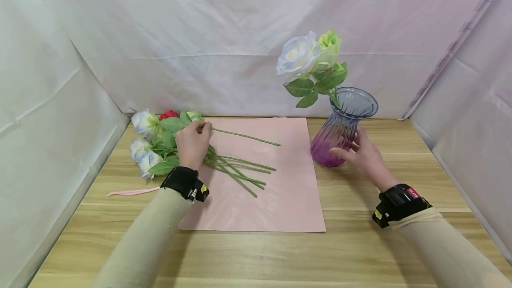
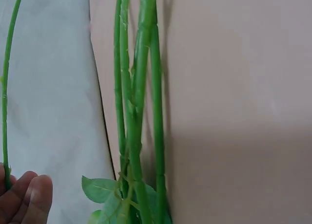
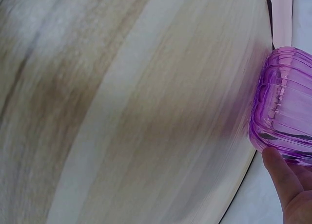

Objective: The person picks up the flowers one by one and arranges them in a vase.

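Observation:
My left hand (image 1: 193,143) pinches a green flower stem (image 1: 246,136) between thumb and fingers, over the heap of flowers; the stem's bare end points right across the pink paper (image 1: 292,190). In the left wrist view this stem (image 2: 6,87) stands apart from the other stems (image 2: 139,112). My right hand (image 1: 370,159) grips the glass vase (image 1: 340,132), blue at the rim and purple at the base, low on its right side. In the right wrist view a finger lies against the purple base (image 3: 287,107). A pale blue rose (image 1: 298,54) and a green-white rose (image 1: 329,50) lean left out of the vase.
Left of the paper lie several artificial roses, pale blue (image 1: 149,162) and one red (image 1: 169,114), their stems (image 1: 240,174) crossing the sheet. A thin pink ribbon (image 1: 134,191) lies on the wooden table (image 1: 256,257). White cloth (image 1: 200,21) hangs behind and at both sides.

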Demonstrator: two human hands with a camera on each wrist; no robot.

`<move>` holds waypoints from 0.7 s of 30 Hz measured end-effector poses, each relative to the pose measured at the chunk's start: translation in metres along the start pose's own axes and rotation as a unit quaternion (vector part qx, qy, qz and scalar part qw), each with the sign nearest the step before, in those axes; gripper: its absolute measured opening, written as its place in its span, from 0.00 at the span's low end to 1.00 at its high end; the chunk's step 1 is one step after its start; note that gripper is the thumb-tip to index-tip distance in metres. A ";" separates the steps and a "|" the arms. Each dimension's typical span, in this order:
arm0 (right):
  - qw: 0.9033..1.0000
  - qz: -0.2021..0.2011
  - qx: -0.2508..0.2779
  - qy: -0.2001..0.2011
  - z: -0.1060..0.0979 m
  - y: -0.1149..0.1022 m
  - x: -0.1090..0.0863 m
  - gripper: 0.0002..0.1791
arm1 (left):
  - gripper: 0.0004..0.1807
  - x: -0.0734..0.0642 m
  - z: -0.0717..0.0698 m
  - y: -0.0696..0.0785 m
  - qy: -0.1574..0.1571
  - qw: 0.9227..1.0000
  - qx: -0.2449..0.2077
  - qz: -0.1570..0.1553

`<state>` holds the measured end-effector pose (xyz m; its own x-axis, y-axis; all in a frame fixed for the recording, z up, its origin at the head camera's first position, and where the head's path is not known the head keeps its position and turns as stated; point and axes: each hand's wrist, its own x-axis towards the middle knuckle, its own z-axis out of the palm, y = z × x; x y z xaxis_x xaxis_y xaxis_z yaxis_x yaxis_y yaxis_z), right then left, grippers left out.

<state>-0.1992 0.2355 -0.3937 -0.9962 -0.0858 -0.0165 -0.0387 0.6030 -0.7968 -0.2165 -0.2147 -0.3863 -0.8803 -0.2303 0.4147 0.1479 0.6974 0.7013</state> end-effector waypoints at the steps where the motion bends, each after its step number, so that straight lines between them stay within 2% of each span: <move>1: 1.000 0.001 0.000 0.000 0.000 0.000 0.000 0.60 | 0.15 0.000 -0.001 0.002 0.004 1.000 -0.006 0.002; 4: 1.000 0.006 -0.001 -0.002 0.000 -0.001 0.000 0.60 | 0.14 0.000 -0.002 0.006 0.010 1.000 -0.022 -0.002; 8: 1.000 0.010 -0.009 -0.002 -0.001 -0.001 0.000 0.61 | 0.11 0.001 -0.003 0.013 0.008 0.998 -0.050 -0.023; 13: 1.000 0.010 -0.009 -0.003 -0.002 -0.001 0.000 0.61 | 0.13 0.002 -0.005 0.025 0.005 0.993 -0.110 -0.050; 16: 1.000 0.011 -0.009 -0.005 -0.002 -0.001 0.000 0.61 | 0.14 0.002 -0.005 0.031 0.014 0.990 -0.132 -0.045; 21: 1.000 0.008 -0.009 -0.004 -0.001 -0.001 0.000 0.60 | 0.12 0.002 -0.005 0.037 0.036 0.989 -0.146 -0.016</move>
<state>-0.1991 0.2359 -0.3919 -0.9960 -0.0824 -0.0337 -0.0246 0.6191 -0.7850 -0.2103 -0.1922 -0.3569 -0.8538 -0.3037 0.4228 0.2538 0.4662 0.8475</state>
